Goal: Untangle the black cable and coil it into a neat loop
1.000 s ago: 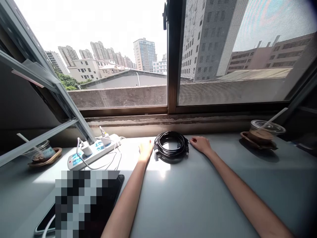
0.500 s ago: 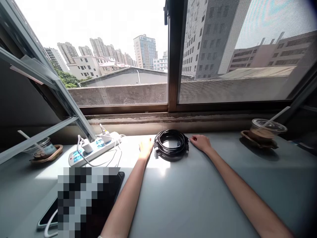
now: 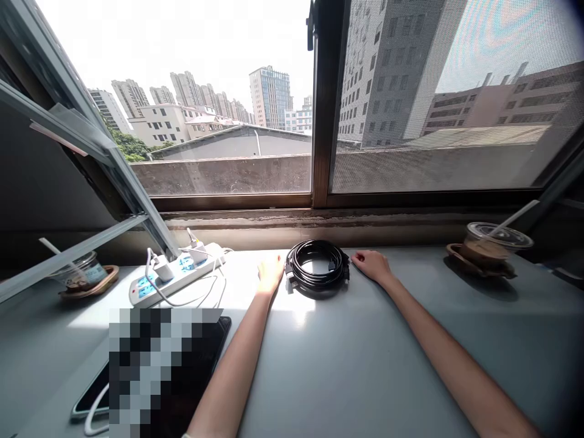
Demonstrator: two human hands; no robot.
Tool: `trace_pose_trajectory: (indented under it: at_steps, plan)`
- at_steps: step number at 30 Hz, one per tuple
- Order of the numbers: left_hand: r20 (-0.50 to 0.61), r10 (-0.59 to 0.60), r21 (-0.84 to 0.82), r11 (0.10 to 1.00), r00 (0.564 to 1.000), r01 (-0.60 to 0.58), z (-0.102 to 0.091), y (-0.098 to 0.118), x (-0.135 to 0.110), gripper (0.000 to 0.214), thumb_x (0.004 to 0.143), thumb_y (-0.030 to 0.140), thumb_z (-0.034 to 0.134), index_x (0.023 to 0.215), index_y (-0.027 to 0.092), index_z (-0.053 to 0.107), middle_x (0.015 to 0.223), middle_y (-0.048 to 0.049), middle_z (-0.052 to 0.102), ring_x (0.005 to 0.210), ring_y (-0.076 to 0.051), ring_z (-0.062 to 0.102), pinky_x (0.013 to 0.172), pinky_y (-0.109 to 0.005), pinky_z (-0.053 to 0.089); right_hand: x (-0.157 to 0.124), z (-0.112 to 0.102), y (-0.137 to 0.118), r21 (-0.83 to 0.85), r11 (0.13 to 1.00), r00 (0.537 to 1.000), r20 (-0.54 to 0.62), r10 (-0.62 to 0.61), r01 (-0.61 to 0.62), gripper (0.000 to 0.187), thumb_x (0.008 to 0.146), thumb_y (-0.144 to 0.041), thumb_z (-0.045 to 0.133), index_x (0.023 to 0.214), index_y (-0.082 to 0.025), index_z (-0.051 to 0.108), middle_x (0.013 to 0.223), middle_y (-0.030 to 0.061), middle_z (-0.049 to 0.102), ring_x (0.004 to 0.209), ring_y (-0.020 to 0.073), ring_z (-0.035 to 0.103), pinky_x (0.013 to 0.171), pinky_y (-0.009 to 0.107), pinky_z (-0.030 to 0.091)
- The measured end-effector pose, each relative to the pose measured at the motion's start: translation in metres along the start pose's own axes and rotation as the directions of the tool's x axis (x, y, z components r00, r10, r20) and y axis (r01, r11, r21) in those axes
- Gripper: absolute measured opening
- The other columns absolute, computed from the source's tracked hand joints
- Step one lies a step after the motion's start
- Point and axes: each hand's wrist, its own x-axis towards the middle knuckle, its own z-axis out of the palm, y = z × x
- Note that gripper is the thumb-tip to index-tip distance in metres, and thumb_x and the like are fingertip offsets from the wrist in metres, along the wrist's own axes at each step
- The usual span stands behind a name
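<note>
The left hand (image 3: pixel 270 272) lies flat and empty at nine o'clock of the cable coil (image 3: pixel 318 266). The right hand (image 3: pixel 371 264), loosely curled and seemingly empty, sits at three. Gripping both sides evenly would keep the loops together.

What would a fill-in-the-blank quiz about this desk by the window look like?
The coiled cable between the left hand and the right hand is ____ in colour.
The white power strip lies to the cable's ____.
A ____ sticks out of the lidded cup at far right.
Missing words: black; left; straw.
</note>
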Motion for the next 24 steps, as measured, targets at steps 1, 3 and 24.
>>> trace_pose_trajectory:
  at_steps: [1,3,24]
  plan:
    - [-0.002,0.001,-0.002,1.0,1.0,-0.001,0.0001,0.0001,-0.0001,0.032,0.096,0.037,0.042,0.096,0.014,0.063,0.094,-0.0079,0.065,0.09,-0.018,0.061,0.085,-0.038,0.047,-0.0002,-0.0002,0.0,0.001,1.0,1.0,0.0,0.0,0.0,0.028,0.091,-0.039,0.05,0.096,-0.014,0.061,0.092,0.004,0.062,0.081,0.014,0.059,0.075,0.033,0.051]
    - [-0.004,0.002,-0.006,1.0,1.0,-0.002,0.0003,0.0002,-0.0003,0.032,0.096,0.037,0.041,0.096,0.014,0.063,0.095,-0.0081,0.065,0.09,-0.018,0.061,0.086,-0.038,0.046,-0.0008,-0.0008,-0.0002,0.002,1.0,1.0,-0.001,-0.002,0.002,0.028,0.091,-0.04,0.05,0.095,-0.014,0.061,0.091,0.0038,0.062,0.08,0.0139,0.059,0.074,0.032,0.051]
    - [0.023,-0.004,-0.006,1.0,1.0,0.004,-0.0017,0.0028,-0.0024,0.03,0.092,0.038,0.051,0.105,0.012,0.059,0.104,-0.0081,0.06,0.096,-0.019,0.058,0.087,-0.041,0.048,-0.0013,-0.0028,-0.0007,0.01,1.0,1.0,-0.005,0.005,-0.005,0.03,0.091,-0.042,0.05,0.087,-0.014,0.061,0.085,0.0026,0.062,0.078,0.0136,0.059,0.074,0.032,0.049]
